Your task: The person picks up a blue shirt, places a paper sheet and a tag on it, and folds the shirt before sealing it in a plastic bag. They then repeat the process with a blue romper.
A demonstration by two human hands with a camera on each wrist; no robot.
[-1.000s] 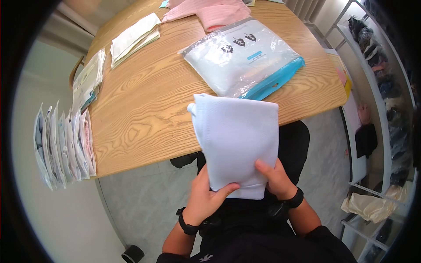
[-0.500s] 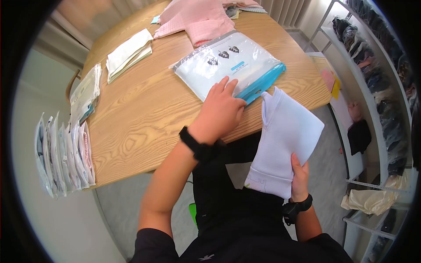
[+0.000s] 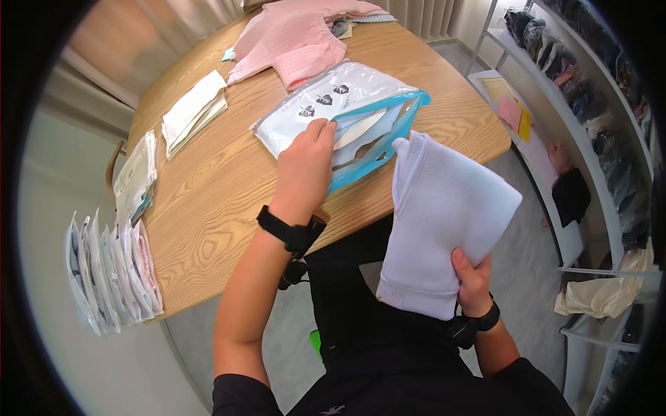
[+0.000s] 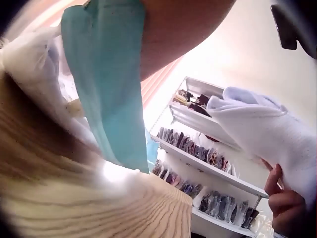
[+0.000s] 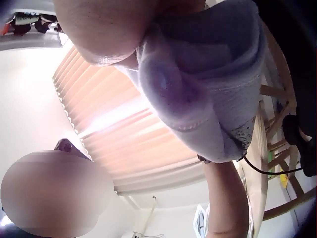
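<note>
My left hand [image 3: 304, 166] pinches the upper edge of a clear plastic bag [image 3: 291, 125] with a blue border and printed leaves, lying on the table. The bag's mouth gapes toward me, showing pale blue folded cloth [image 3: 368, 135] inside. In the left wrist view the blue border [image 4: 111, 89] hangs from that hand. My right hand [image 3: 474, 281] grips a folded pale lavender garment [image 3: 444, 215] at its lower right, thumb on top, in front of the table edge. The right wrist view shows the garment's folded layers [image 5: 223, 94] from below, its fingers partly hidden.
On the wooden table [image 3: 201, 215] lie a pink knitted garment [image 3: 291, 35], folded white cloths [image 3: 194, 111] and flat packets [image 3: 135, 173]. Several bagged items [image 3: 111, 270] stand upright at the left edge. Shelves [image 3: 590, 139] with packed goods line the right side.
My left hand has left the garment, reached to the bag and raised its upper edge, so the mouth now gapes. The garment has shifted right, held by my right hand alone.
</note>
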